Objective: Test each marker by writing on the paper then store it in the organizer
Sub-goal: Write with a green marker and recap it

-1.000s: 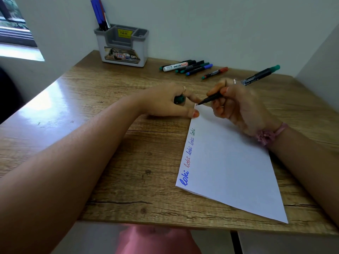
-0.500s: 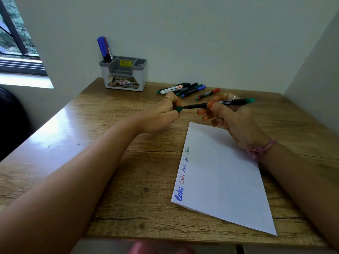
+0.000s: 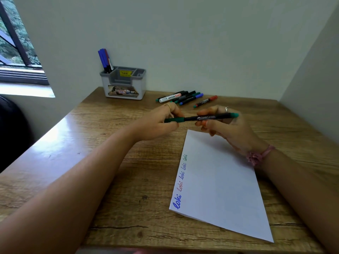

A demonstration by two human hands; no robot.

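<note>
I hold a green marker (image 3: 205, 117) level above the wooden worktop (image 3: 91, 129), just past the far corner of the paper (image 3: 220, 184). My left hand (image 3: 157, 123) is closed around its green cap (image 3: 174, 120); my right hand (image 3: 225, 125) pinches the black barrel. The paper's left edge carries one word written four times, in blue, red, blue and green. Further back, loose markers (image 3: 185, 98) lie right of the grey organizer (image 3: 122, 85), which already holds several blue markers (image 3: 104, 60).
</note>
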